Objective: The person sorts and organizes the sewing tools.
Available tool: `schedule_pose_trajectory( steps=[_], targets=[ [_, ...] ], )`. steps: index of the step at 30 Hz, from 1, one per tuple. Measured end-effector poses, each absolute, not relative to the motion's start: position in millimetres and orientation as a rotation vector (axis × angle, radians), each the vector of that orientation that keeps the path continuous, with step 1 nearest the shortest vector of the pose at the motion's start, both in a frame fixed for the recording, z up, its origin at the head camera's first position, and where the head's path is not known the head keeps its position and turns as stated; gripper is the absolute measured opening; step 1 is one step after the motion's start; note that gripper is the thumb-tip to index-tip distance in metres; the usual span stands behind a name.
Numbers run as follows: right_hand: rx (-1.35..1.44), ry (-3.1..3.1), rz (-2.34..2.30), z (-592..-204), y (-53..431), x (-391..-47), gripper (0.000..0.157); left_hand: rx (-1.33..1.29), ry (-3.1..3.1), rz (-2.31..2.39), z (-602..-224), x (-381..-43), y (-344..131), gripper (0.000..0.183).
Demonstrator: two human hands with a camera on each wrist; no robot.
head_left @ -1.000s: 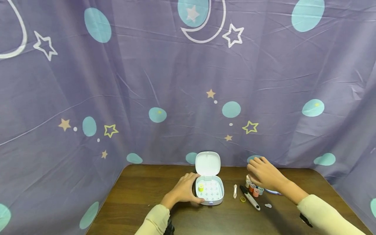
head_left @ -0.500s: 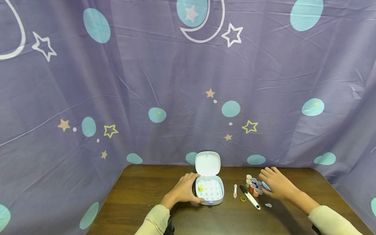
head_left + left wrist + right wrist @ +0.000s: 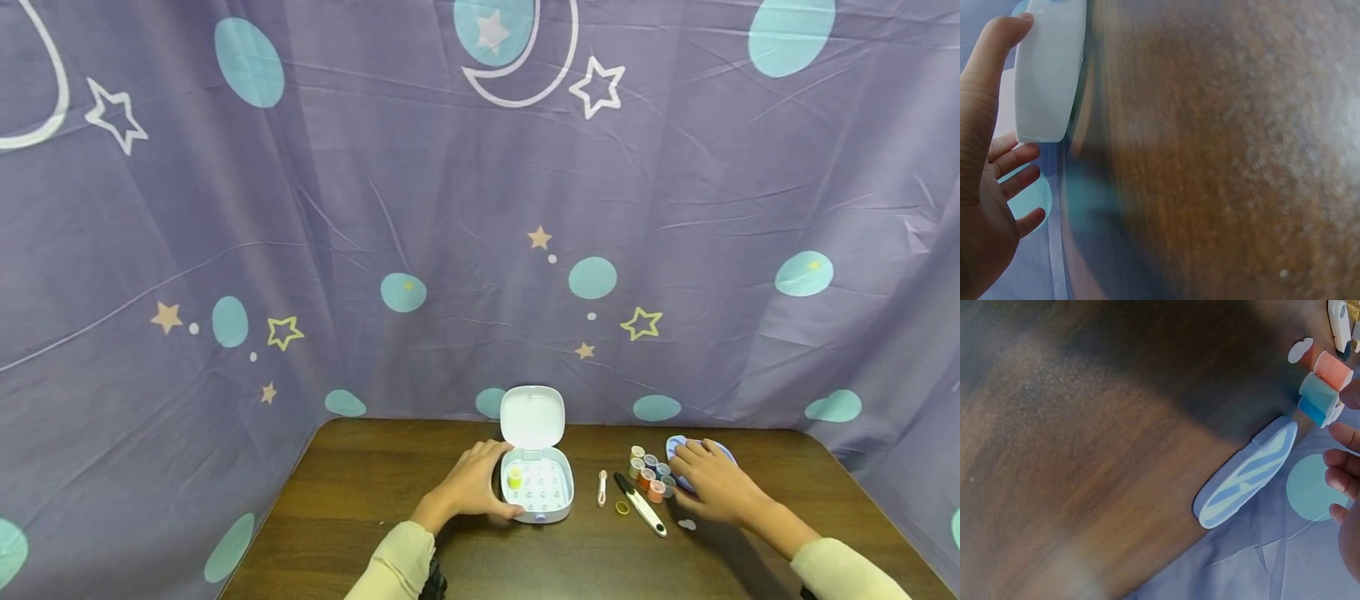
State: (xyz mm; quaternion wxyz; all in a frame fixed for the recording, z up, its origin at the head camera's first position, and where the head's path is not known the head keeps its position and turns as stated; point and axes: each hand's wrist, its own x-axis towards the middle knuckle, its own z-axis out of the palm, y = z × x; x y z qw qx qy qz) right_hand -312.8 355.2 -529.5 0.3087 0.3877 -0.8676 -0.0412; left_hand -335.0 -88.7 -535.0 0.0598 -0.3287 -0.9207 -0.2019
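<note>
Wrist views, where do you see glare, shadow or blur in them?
Left wrist: bright glare on the wooden table at the picture's right edge, the wood softly blurred, the white box clearer; right wrist: a dark, soft-edged shadow across the table, above the blue striped object.

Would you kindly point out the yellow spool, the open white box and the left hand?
Yellow spool [image 3: 514,481], head view, its side.
White box [image 3: 1050,78], left wrist view, outer wall.
Left hand [image 3: 469,482], head view, back of hand.

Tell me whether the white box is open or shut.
Open: the box has its lid raised at the back, and the yellow spool and pegs inside show in the head view.
</note>
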Motion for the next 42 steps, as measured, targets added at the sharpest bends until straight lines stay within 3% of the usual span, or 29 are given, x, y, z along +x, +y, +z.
schedule_pose_trajectory(
  steps=[42],
  targets=[
    [1.054, -2.254, -0.076, -536.3, 350.9, -316.3, 0.035, -0.990, -2.788, -0.608, -532.7, -333.2, -88.0, 0.100]
  ],
)
